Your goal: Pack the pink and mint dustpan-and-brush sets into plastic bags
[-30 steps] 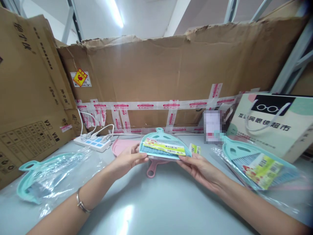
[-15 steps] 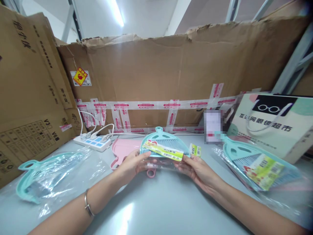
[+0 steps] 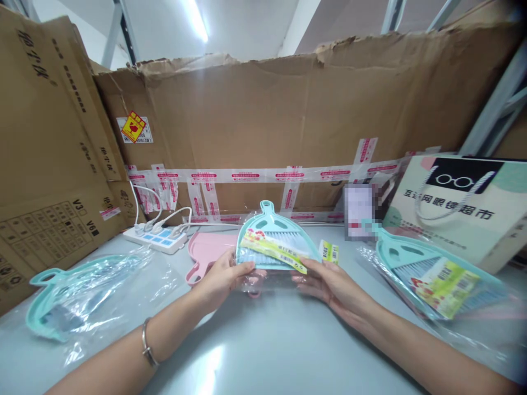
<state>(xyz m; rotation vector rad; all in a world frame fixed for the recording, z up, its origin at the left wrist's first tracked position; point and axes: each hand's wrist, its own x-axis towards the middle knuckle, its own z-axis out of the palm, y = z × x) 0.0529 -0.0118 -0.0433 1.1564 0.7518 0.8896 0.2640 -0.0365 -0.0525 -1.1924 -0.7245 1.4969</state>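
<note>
A teal dustpan and brush set (image 3: pixel 275 225) in clear plastic is held up at the middle, its handle pointing away from me. A yellow-green label (image 3: pixel 274 250) lies slantwise across the bristles. My left hand (image 3: pixel 226 277) grips the near left corner, thumb on top. At the near right corner, my right hand (image 3: pixel 329 282) is closed on the set, its thumb by the label's end. Behind my left hand lies a pink dustpan (image 3: pixel 209 249), partly covered. A small yellow-green label (image 3: pixel 329 252) shows just beyond my right hand.
Another bagged teal dustpan (image 3: pixel 49 307) lies at the left, and further bagged sets (image 3: pixel 436 274) lie at the right. A white power strip (image 3: pixel 158 240) with plugged cables sits at the back left. Cardboard boxes (image 3: pixel 255 120) and a paper bag (image 3: pixel 457 214) border the grey table (image 3: pixel 263 345).
The held teal set has tilted up to face me more, its handle rising. My right thumb now lies over the label's end. The surrounding things have stayed put.
</note>
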